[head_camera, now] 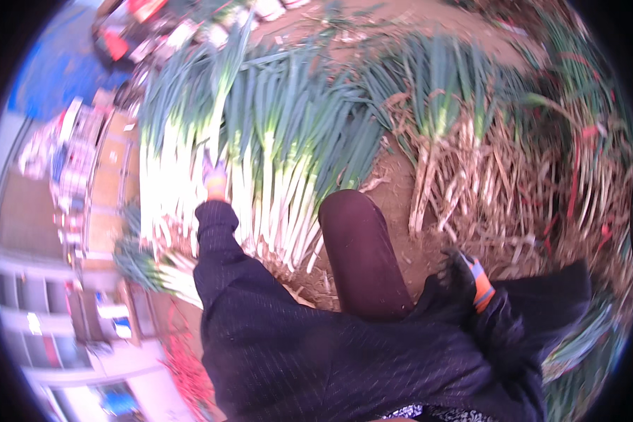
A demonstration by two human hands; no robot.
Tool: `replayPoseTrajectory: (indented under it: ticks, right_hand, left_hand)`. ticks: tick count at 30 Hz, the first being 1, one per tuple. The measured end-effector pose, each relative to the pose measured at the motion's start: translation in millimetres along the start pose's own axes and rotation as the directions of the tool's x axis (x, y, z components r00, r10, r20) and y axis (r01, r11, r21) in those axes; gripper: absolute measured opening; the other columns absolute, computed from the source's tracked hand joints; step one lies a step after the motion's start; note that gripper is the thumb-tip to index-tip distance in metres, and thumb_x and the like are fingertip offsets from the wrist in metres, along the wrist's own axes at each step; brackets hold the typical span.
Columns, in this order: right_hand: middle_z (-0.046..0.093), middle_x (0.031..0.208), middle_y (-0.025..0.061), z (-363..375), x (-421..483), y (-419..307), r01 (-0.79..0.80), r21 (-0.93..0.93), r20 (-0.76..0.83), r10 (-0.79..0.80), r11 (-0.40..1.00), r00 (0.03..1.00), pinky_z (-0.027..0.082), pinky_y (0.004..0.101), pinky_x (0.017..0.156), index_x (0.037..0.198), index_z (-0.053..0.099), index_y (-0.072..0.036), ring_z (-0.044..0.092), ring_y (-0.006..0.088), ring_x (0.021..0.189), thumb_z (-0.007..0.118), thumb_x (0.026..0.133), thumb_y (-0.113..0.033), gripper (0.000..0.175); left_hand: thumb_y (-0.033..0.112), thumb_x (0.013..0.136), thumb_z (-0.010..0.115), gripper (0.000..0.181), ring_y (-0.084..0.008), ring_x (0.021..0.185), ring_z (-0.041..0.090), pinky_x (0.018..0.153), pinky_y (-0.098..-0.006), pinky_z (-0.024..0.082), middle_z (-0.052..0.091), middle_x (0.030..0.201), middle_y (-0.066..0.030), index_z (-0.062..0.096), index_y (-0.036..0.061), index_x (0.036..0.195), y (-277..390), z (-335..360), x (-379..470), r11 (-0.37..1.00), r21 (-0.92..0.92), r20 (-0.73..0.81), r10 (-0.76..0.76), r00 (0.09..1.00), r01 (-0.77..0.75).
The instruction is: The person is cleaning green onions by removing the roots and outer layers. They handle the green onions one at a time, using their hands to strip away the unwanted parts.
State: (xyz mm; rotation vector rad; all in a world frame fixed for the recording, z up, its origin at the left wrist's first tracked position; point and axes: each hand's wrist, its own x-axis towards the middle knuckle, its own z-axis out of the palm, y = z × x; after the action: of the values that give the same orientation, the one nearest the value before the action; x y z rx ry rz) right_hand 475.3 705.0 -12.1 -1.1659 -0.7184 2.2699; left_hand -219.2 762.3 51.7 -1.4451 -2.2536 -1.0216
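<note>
My left hand (214, 176), in a glove with an orange cuff, reaches out over a row of cleaned green onions (274, 174) with white stalks. It is at the stalk of one green onion (220, 113) lying on top of the row; glare and blur hide how its fingers sit. My right hand (460, 274), in a dark glove with an orange and grey cuff, is near my right side with its fingers spread and nothing seen in it. Beyond it lie uncleaned green onions (475, 174) with brown, dry outer leaves.
More bundled onions (585, 132) with red ties stand at the far right. A smaller pile of onions (176, 274) lies at the lower left, near red strings (187, 369). Cardboard boxes (111, 174) line the left. My bent knee (361, 248) is between the two onion heaps.
</note>
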Motion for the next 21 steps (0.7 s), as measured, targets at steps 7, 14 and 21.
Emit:
replayPoseTrajectory:
  ticks: [7, 14, 21]
  right_hand:
    - [0.065, 0.07, 0.0105, -30.9, 26.7, 34.4, -0.031, -0.084, -0.21, 0.013, 0.996, 0.978, 0.052, 0.0304, 0.051, 0.092, 0.061, -0.004, 0.064, 0.0205, 0.057, 0.056, 0.089, -0.037, 0.033]
    - [0.062, 0.073, 0.0076, -78.4, 110.3, 14.5, -0.029, -0.156, -0.258, -0.013, 0.987, 0.966, 0.051, 0.0319, 0.049, 0.094, 0.063, -0.005, 0.06, 0.0178, 0.055, 0.06, 0.085, -0.039, 0.035]
    - [0.059, 0.078, 0.0071, -48.1, 210.1, 24.9, -0.022, -0.013, -0.12, 0.02, 1.0, 0.993, 0.05, 0.033, 0.054, 0.102, 0.059, -0.005, 0.058, 0.0172, 0.064, 0.069, 0.078, -0.035, 0.04]
  left_hand:
    - [0.029, 0.074, 0.065, 0.074, -0.0355, 0.112, 0.052, 0.096, -0.0375, 0.04, 0.052, 0.123, -0.0215, 0.032, 0.0054, 0.136, -162.9, 46.8, -58.5, 0.827, 0.444, 0.244, -0.483, 0.841, 0.345]
    - [0.04, 0.068, 0.068, 0.081, -0.0395, 0.111, 0.051, 0.096, -0.0389, 0.041, 0.051, 0.125, -0.0224, 0.038, 0.0016, 0.133, -25.2, 70.4, 4.3, 0.817, 0.575, 0.352, -0.281, 0.893, 0.03]
    - [0.02, 0.088, 0.059, 0.042, -0.0229, 0.106, 0.055, 0.089, -0.0269, 0.043, 0.057, 0.118, -0.0103, 0.048, 0.004, 0.125, 327.8, 60.9, -41.4, 0.791, -0.577, 0.713, 0.368, 0.596, 0.203]
